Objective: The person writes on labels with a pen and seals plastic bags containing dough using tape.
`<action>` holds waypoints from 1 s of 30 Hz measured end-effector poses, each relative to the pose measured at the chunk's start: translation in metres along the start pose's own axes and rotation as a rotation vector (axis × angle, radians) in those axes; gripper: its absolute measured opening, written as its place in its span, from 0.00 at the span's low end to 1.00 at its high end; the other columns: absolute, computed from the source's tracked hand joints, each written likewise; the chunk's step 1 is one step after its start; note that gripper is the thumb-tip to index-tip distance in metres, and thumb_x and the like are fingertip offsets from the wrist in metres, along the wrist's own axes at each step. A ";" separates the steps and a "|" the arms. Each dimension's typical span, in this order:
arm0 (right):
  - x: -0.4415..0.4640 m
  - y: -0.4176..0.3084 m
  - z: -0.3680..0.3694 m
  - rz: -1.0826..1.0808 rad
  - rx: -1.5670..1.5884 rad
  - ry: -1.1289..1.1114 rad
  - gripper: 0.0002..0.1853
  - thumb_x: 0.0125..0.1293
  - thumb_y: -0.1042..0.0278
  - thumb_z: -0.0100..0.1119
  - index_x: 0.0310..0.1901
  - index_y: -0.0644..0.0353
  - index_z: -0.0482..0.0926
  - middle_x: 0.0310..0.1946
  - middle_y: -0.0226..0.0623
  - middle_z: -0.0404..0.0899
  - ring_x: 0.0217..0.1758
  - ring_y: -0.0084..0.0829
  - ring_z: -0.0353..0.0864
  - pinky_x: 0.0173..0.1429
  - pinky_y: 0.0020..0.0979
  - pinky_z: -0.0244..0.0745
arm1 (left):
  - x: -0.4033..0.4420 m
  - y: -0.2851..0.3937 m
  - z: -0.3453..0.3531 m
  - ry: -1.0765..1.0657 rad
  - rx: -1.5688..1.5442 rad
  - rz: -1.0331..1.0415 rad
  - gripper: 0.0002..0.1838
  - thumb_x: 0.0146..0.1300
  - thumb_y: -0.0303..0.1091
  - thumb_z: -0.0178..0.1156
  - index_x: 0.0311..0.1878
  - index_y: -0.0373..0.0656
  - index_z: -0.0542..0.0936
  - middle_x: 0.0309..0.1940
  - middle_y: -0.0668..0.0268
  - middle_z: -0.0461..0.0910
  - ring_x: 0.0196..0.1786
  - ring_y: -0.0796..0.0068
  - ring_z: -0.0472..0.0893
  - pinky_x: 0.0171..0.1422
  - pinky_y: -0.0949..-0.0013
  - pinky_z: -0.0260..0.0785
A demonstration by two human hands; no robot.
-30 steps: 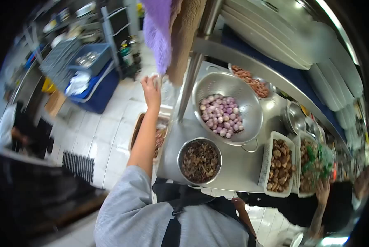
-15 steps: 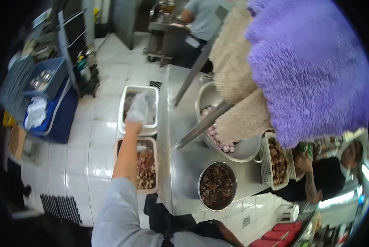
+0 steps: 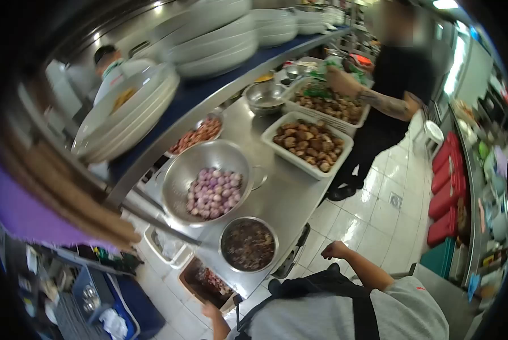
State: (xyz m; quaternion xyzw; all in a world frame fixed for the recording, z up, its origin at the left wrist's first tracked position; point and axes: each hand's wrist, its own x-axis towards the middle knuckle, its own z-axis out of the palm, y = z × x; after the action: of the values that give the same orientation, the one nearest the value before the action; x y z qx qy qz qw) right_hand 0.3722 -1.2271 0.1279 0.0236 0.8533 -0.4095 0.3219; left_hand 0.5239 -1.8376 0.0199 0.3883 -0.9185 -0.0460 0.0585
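My left hand [image 3: 211,310] is low at the left, beside a tan bin [image 3: 193,290] holding reddish and pale scraps; it is blurred and its fingers are unclear. My right hand [image 3: 336,249] hangs in front of my body over the floor, fingers curled in, with nothing visible in it. On the steel table [image 3: 282,170] nearest me stands a round metal bowl [image 3: 248,245] of dark brown pieces. Behind it sits a large colander [image 3: 177,181] of purple shallots [image 3: 213,194]. A white bin [image 3: 181,258] with a clear plastic bag [image 3: 168,243] stands beside the tan bin.
Brown mushrooms [image 3: 308,144] fill a white basket [image 3: 274,141]. A co-worker's hand [image 3: 342,82] holds something green over another basket. Stacked white bowls [image 3: 214,48] line the overhead shelf [image 3: 208,85]. Red containers [image 3: 448,184] stand at the right. Another person [image 3: 109,65] is behind the shelf.
My view has swung right, bringing the co-worker and my right hand into sight. My left hand has left the plastic bag in the white bin and drawn back toward my body.
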 end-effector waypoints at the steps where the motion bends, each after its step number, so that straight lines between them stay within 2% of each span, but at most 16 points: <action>1: -0.003 0.004 -0.006 0.023 0.024 0.047 0.21 0.54 0.45 0.66 0.41 0.52 0.88 0.26 0.30 0.85 0.28 0.27 0.84 0.40 0.29 0.79 | -0.039 0.010 0.007 -0.175 -0.052 -0.240 0.20 0.67 0.45 0.54 0.39 0.36 0.84 0.30 0.56 0.85 0.31 0.63 0.84 0.35 0.58 0.74; 2: -0.011 0.010 -0.009 0.057 0.057 0.097 0.20 0.55 0.44 0.66 0.38 0.52 0.88 0.23 0.28 0.85 0.26 0.26 0.83 0.39 0.29 0.78 | -0.066 0.031 0.018 -0.449 -0.048 -0.288 0.20 0.67 0.45 0.54 0.39 0.36 0.84 0.30 0.56 0.85 0.30 0.63 0.84 0.35 0.58 0.74; 3: -0.022 0.010 -0.017 0.098 0.001 0.156 0.19 0.56 0.44 0.65 0.37 0.52 0.88 0.23 0.28 0.85 0.26 0.26 0.84 0.38 0.29 0.78 | -0.082 0.062 0.029 -0.671 -0.096 -0.208 0.20 0.67 0.45 0.54 0.39 0.36 0.84 0.30 0.56 0.85 0.30 0.63 0.84 0.35 0.58 0.74; 5: -0.049 0.006 -0.042 0.218 -0.093 0.310 0.19 0.60 0.44 0.62 0.33 0.53 0.88 0.23 0.29 0.85 0.27 0.26 0.84 0.37 0.30 0.78 | -0.091 0.146 0.050 -0.852 -0.227 0.083 0.20 0.67 0.45 0.54 0.39 0.36 0.84 0.30 0.56 0.85 0.30 0.64 0.84 0.35 0.58 0.74; 7: -0.062 0.039 -0.055 0.275 0.078 0.435 0.22 0.62 0.44 0.62 0.30 0.60 0.86 0.22 0.34 0.85 0.26 0.26 0.84 0.36 0.28 0.78 | -0.096 0.245 0.061 -0.988 -0.291 0.361 0.20 0.67 0.45 0.53 0.40 0.36 0.84 0.31 0.56 0.84 0.30 0.64 0.83 0.35 0.58 0.74; 9: -0.066 0.092 -0.064 0.280 0.447 0.431 0.21 0.61 0.46 0.61 0.35 0.59 0.86 0.23 0.33 0.85 0.25 0.27 0.84 0.36 0.30 0.78 | -0.111 0.341 0.068 -1.106 -0.297 0.607 0.20 0.67 0.45 0.53 0.40 0.37 0.84 0.31 0.57 0.84 0.30 0.64 0.83 0.35 0.58 0.74; 12: -0.080 0.164 -0.075 0.249 0.549 0.447 0.19 0.62 0.51 0.60 0.45 0.57 0.83 0.31 0.34 0.86 0.32 0.29 0.85 0.41 0.33 0.78 | -0.142 0.462 0.071 -1.231 -0.259 0.882 0.19 0.68 0.45 0.53 0.40 0.37 0.84 0.31 0.57 0.84 0.30 0.64 0.83 0.35 0.58 0.74; 15: -0.135 0.185 -0.103 0.340 0.225 0.631 0.20 0.62 0.57 0.57 0.54 0.54 0.79 0.38 0.35 0.86 0.40 0.31 0.85 0.47 0.35 0.78 | -0.190 0.553 0.070 -1.327 -0.203 1.078 0.19 0.68 0.45 0.53 0.41 0.37 0.84 0.31 0.57 0.84 0.30 0.65 0.83 0.35 0.58 0.74; 16: -0.150 0.189 -0.115 0.367 0.388 0.626 0.23 0.61 0.56 0.60 0.58 0.51 0.77 0.41 0.36 0.86 0.47 0.33 0.83 0.53 0.35 0.75 | -0.205 0.576 0.072 -1.356 -0.182 1.130 0.19 0.68 0.45 0.53 0.41 0.37 0.84 0.31 0.57 0.84 0.30 0.65 0.83 0.35 0.59 0.74; 20: -0.182 0.228 -0.145 0.400 0.661 0.816 0.26 0.58 0.53 0.64 0.59 0.49 0.77 0.45 0.38 0.84 0.49 0.37 0.82 0.55 0.34 0.74 | -0.264 0.652 0.084 -1.456 -0.079 1.317 0.19 0.68 0.45 0.52 0.42 0.38 0.84 0.32 0.58 0.84 0.30 0.65 0.83 0.35 0.59 0.74; 25: -0.207 0.320 -0.190 0.608 0.680 0.984 0.28 0.56 0.52 0.66 0.59 0.50 0.76 0.48 0.42 0.82 0.50 0.39 0.81 0.56 0.36 0.74 | -0.328 0.762 0.116 -1.519 -0.061 1.582 0.19 0.69 0.45 0.52 0.43 0.39 0.84 0.32 0.58 0.84 0.30 0.66 0.83 0.35 0.59 0.74; 27: -0.224 0.353 -0.196 0.715 0.659 1.060 0.28 0.56 0.53 0.66 0.59 0.51 0.75 0.46 0.43 0.82 0.47 0.37 0.82 0.53 0.35 0.76 | -0.346 0.825 0.125 -1.502 -0.147 1.720 0.19 0.69 0.45 0.52 0.43 0.39 0.84 0.33 0.58 0.84 0.30 0.66 0.82 0.35 0.59 0.74; 28: -0.238 0.372 -0.209 0.760 0.621 1.116 0.28 0.57 0.54 0.65 0.60 0.51 0.75 0.45 0.43 0.82 0.46 0.35 0.83 0.50 0.33 0.77 | -0.356 0.862 0.125 -1.538 -0.030 1.628 0.20 0.68 0.46 0.52 0.42 0.39 0.84 0.31 0.59 0.84 0.29 0.67 0.82 0.34 0.60 0.74; 30: -0.266 0.385 -0.237 0.759 0.875 1.222 0.27 0.59 0.51 0.64 0.59 0.51 0.75 0.44 0.40 0.83 0.42 0.34 0.84 0.46 0.33 0.78 | -0.394 0.944 0.119 -1.613 0.072 1.461 0.21 0.68 0.48 0.52 0.41 0.39 0.83 0.29 0.61 0.82 0.28 0.69 0.81 0.32 0.62 0.72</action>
State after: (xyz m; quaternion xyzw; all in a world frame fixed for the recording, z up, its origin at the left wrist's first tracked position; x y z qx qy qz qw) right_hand 0.5743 -0.7431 0.1247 0.6491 0.5760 -0.4825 -0.1188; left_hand 0.1110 -0.8949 -0.0030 -0.3946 -0.6963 -0.2144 -0.5599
